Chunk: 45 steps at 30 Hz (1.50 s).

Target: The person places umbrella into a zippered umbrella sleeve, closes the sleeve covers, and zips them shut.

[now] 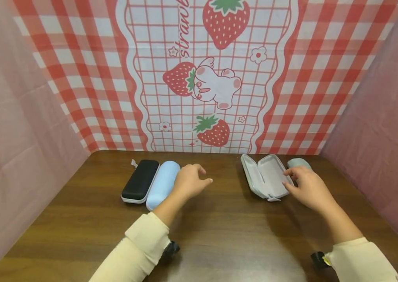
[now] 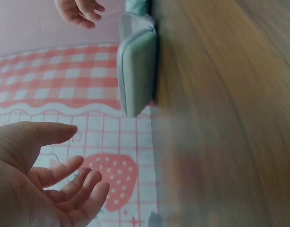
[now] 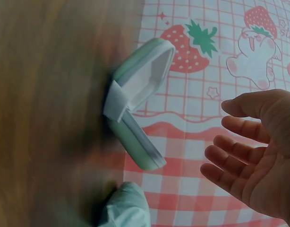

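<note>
My left hand hovers just right of a light blue glasses case, fingers loosely bent and holding nothing. Left of that case lies a black zip case with pale edging, both closed. On the right, a pale green case lies unzipped and spread wide, its grey lining showing, with nothing visible inside. Over its right edge is my right hand, fingers relaxed; in the right wrist view that hand is apart from the case. A greenish folded cloth-like thing sits behind the right hand, partly hidden.
The brown wooden table reaches back to a red checked strawberry curtain. Pink cloth walls stand at both sides. A dark camera strap shows under the left sleeve.
</note>
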Each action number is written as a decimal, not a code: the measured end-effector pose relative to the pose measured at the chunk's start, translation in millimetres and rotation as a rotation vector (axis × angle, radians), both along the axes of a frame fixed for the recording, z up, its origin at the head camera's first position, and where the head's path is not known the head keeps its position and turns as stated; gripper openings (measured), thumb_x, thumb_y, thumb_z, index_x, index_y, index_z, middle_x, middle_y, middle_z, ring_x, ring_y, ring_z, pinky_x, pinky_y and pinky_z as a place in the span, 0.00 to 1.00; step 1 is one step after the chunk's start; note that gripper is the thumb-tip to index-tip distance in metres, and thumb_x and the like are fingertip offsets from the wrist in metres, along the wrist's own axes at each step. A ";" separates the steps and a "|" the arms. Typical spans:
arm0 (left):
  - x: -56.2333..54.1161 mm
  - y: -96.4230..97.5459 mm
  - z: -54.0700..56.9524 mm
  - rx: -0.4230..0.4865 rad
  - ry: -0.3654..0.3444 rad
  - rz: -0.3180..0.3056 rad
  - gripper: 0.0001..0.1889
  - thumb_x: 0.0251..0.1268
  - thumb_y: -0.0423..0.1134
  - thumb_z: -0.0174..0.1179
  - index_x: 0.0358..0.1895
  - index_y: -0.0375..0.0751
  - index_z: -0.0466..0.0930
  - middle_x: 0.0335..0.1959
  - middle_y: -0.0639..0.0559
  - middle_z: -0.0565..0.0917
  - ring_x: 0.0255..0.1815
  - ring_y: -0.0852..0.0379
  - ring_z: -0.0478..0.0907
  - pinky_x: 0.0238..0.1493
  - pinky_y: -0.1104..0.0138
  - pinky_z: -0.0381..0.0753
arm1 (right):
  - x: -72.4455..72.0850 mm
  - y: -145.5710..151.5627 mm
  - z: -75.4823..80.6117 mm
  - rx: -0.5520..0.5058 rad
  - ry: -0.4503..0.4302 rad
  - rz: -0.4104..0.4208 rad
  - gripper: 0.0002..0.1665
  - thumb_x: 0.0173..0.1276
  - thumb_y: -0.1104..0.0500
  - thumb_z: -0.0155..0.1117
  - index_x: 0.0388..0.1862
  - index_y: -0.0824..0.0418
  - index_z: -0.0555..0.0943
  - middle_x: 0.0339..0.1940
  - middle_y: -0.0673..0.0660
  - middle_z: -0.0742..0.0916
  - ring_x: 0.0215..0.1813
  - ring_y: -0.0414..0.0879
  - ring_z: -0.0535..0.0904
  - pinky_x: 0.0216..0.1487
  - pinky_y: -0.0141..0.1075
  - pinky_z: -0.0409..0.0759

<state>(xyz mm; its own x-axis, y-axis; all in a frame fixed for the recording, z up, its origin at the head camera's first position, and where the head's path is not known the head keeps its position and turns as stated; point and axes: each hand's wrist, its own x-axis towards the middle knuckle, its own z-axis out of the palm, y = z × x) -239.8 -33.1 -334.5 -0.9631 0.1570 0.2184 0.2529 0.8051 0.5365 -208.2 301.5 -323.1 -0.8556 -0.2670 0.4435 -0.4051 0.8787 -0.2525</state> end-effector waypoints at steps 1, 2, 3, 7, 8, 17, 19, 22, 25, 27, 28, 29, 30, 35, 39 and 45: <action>-0.9 3.6 0.2 0.046 -0.011 -0.011 0.17 0.57 0.48 0.69 0.44 0.40 0.84 0.40 0.48 0.84 0.43 0.49 0.80 0.46 0.57 0.77 | -0.8 1.2 1.6 0.000 -0.009 -0.003 0.16 0.58 0.64 0.70 0.44 0.70 0.81 0.45 0.71 0.82 0.42 0.63 0.81 0.37 0.55 0.78; -1.7 7.3 0.2 0.096 -0.025 -0.014 0.17 0.57 0.48 0.69 0.44 0.40 0.84 0.40 0.48 0.84 0.43 0.50 0.80 0.46 0.57 0.77 | -1.6 2.6 2.9 0.002 -0.015 -0.007 0.16 0.58 0.64 0.70 0.44 0.70 0.81 0.46 0.71 0.82 0.42 0.63 0.81 0.38 0.56 0.78; -2.1 11.3 0.3 0.145 -0.045 -0.010 0.16 0.57 0.47 0.69 0.43 0.41 0.84 0.40 0.49 0.85 0.43 0.50 0.80 0.46 0.57 0.78 | -2.3 4.0 3.8 0.004 -0.025 -0.015 0.16 0.59 0.63 0.70 0.44 0.70 0.81 0.47 0.71 0.81 0.43 0.63 0.81 0.38 0.56 0.78; -5.3 30.2 -1.7 0.492 -0.196 0.002 0.13 0.56 0.39 0.70 0.42 0.37 0.84 0.41 0.46 0.84 0.40 0.49 0.82 0.41 0.59 0.83 | -7.3 11.1 3.3 -0.001 -0.047 -0.091 0.17 0.61 0.61 0.68 0.46 0.71 0.80 0.48 0.74 0.79 0.43 0.65 0.79 0.39 0.57 0.76; -6.5 35.7 -2.7 0.614 -0.256 -0.002 0.12 0.56 0.37 0.69 0.42 0.35 0.84 0.41 0.45 0.84 0.39 0.49 0.82 0.41 0.58 0.84 | -9.0 13.4 2.6 -0.008 -0.048 -0.122 0.18 0.61 0.61 0.67 0.46 0.71 0.80 0.48 0.75 0.79 0.44 0.66 0.78 0.39 0.58 0.75; -20.2 82.3 -25.1 1.133 -0.635 0.008 0.17 0.57 0.28 0.66 0.51 0.29 0.79 0.47 0.38 0.80 0.36 0.52 0.80 0.48 0.54 0.82 | -28.3 44.8 -6.2 -0.077 -0.117 -0.331 0.27 0.60 0.59 0.63 0.51 0.79 0.74 0.46 0.82 0.75 0.46 0.77 0.71 0.44 0.64 0.70; -23.4 89.2 -29.7 1.139 -0.678 0.009 0.20 0.57 0.29 0.66 0.53 0.28 0.77 0.51 0.35 0.79 0.35 0.53 0.79 0.49 0.54 0.81 | -33.0 52.1 -6.7 -0.062 -0.215 -0.342 0.32 0.61 0.57 0.63 0.55 0.81 0.70 0.47 0.84 0.73 0.47 0.79 0.69 0.44 0.65 0.70; -27.9 98.1 -33.6 1.140 -0.727 0.013 0.23 0.57 0.31 0.68 0.56 0.30 0.75 0.55 0.31 0.76 0.34 0.53 0.79 0.48 0.54 0.82 | -42.3 61.5 -6.8 -0.027 -0.363 -0.342 0.42 0.61 0.53 0.65 0.60 0.84 0.62 0.51 0.87 0.68 0.50 0.82 0.66 0.47 0.67 0.69; -31.8 107.3 -35.6 1.145 -0.765 0.017 0.23 0.57 0.32 0.68 0.56 0.31 0.74 0.52 0.33 0.77 0.35 0.51 0.79 0.46 0.54 0.83 | -52.7 67.4 -6.3 0.011 -0.450 -0.361 0.47 0.60 0.49 0.66 0.61 0.85 0.59 0.53 0.89 0.65 0.52 0.85 0.63 0.47 0.69 0.69; -33.4 113.9 -36.4 1.145 -0.786 0.014 0.24 0.56 0.32 0.69 0.56 0.31 0.74 0.48 0.36 0.77 0.38 0.48 0.80 0.46 0.53 0.83 | -59.6 68.8 -6.3 0.034 -0.487 -0.392 0.48 0.60 0.47 0.66 0.60 0.85 0.61 0.53 0.89 0.66 0.52 0.85 0.63 0.45 0.69 0.70; -33.9 117.5 -36.6 1.148 -0.792 0.016 0.24 0.56 0.31 0.69 0.56 0.31 0.73 0.46 0.37 0.77 0.40 0.47 0.80 0.45 0.53 0.83 | -63.5 68.5 -6.0 0.043 -0.510 -0.407 0.48 0.60 0.46 0.66 0.59 0.84 0.61 0.52 0.89 0.66 0.52 0.85 0.63 0.44 0.69 0.71; -34.6 121.3 -37.0 1.154 -0.797 0.022 0.25 0.56 0.31 0.69 0.56 0.31 0.73 0.44 0.38 0.77 0.42 0.45 0.79 0.45 0.52 0.83 | -67.1 67.6 -5.8 0.050 -0.532 -0.419 0.48 0.60 0.45 0.66 0.59 0.84 0.62 0.52 0.89 0.67 0.52 0.85 0.63 0.43 0.68 0.71; -35.3 124.9 -37.4 1.158 -0.798 0.026 0.25 0.55 0.31 0.69 0.56 0.31 0.73 0.43 0.39 0.77 0.43 0.44 0.79 0.45 0.51 0.83 | -70.6 66.5 -5.6 0.060 -0.554 -0.430 0.48 0.59 0.45 0.66 0.58 0.84 0.63 0.52 0.89 0.67 0.52 0.85 0.64 0.43 0.68 0.72; -38.5 137.4 -36.3 1.147 -0.779 0.063 0.16 0.54 0.29 0.67 0.46 0.33 0.76 0.40 0.41 0.79 0.39 0.45 0.80 0.46 0.50 0.82 | -84.2 57.8 -6.2 0.070 -0.619 -0.483 0.46 0.58 0.46 0.66 0.58 0.84 0.65 0.51 0.87 0.69 0.53 0.81 0.65 0.44 0.65 0.73; -38.7 141.7 -34.8 1.116 -0.763 0.114 0.13 0.54 0.30 0.66 0.42 0.35 0.76 0.39 0.42 0.81 0.37 0.46 0.80 0.44 0.50 0.83 | -90.5 56.1 -12.3 0.048 -0.645 -0.538 0.49 0.57 0.48 0.66 0.61 0.83 0.58 0.52 0.86 0.69 0.53 0.80 0.66 0.48 0.65 0.72; -36.6 142.2 -37.7 1.120 -0.750 0.142 0.12 0.52 0.26 0.64 0.39 0.35 0.74 0.32 0.43 0.78 0.34 0.47 0.79 0.40 0.53 0.84 | -93.0 62.2 -14.4 0.061 -0.664 -0.531 0.55 0.56 0.47 0.66 0.64 0.82 0.51 0.52 0.85 0.68 0.51 0.77 0.69 0.46 0.62 0.75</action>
<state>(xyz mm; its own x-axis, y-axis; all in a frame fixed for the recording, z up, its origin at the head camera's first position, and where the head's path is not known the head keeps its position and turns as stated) -276.4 109.1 -372.2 -0.8986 0.1329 -0.4182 -0.4357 -0.1564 0.8864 -301.2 363.7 -337.5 -0.9514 0.2366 -0.1971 0.2805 0.9299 -0.2378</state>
